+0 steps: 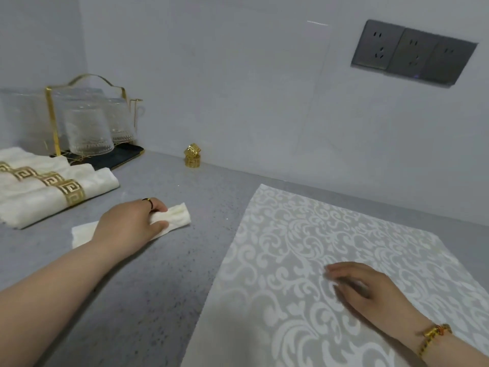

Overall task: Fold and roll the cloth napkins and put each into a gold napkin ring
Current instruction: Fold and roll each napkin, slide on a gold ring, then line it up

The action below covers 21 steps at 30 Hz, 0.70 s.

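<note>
**A:** What step is this, as you read it?

**B:** Getting the rolled napkin (177, 218) into a ring, I'd say. It lies on the worktop (158, 282) left of centre, and both its ends stick out past the left hand (132, 222) that grips it.

**A:** How is that hand set?

**B:** The fingers and thumb are curled round the middle of the roll. It's a real grip, not a flat press.

**A:** And the other?

**B:** The right hand (363, 287) lies palm down with its fingers straight and loosely spread. It rests on the flat napkin (304, 229), which is laid open on the right of the worktop. It holds nothing and looks a little blurred.

**A:** Where are the rings?

**B:** Two gold napkin rings (192, 155) are stacked by the wall, well apart from both hands.

**A:** So how should it be done well?

**B:** Hold the left grip firm, or the roll will probably spring open. The free right hand could fetch a ring and thread it over the far end. Then it should slide to the middle, where the bands sit on the finished napkins (87, 181) at the left edge.
</note>
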Motion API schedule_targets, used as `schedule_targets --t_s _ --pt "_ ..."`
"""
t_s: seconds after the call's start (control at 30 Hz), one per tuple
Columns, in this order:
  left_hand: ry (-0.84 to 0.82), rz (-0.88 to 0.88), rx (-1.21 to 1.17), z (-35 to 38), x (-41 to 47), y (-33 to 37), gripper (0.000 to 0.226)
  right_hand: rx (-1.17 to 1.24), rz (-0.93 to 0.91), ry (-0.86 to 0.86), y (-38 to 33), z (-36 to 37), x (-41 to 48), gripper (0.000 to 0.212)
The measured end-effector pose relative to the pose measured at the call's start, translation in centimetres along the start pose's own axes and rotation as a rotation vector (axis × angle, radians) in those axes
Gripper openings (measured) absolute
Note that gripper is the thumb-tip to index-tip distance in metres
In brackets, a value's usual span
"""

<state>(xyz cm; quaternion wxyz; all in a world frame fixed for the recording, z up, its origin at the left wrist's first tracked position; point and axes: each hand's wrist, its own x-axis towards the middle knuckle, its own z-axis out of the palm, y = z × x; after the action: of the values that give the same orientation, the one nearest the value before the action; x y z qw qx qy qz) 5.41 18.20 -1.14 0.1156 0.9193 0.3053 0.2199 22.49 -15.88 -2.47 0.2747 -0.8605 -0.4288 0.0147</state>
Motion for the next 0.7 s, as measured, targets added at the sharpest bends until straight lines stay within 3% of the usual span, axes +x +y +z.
schedule_targets --t_s 0.2,0.47,0.7 --pt "-0.016 -0.003 -0.08 0.5 1.0 -1.7 0.029 -0.203 -0.097 -0.052 -5.5 1.0 7.9 0.023" --pt "-0.005 0.065 -0.026 1.6 2.4 -3.2 0.029 -0.41 -0.177 -0.09 -13.2 8.4 27.4 0.037" --pt "-0.046 0.042 -0.122 1.6 2.8 -4.1 0.031 -0.449 -0.181 -0.047 -17.2 12.5 37.3 0.05"
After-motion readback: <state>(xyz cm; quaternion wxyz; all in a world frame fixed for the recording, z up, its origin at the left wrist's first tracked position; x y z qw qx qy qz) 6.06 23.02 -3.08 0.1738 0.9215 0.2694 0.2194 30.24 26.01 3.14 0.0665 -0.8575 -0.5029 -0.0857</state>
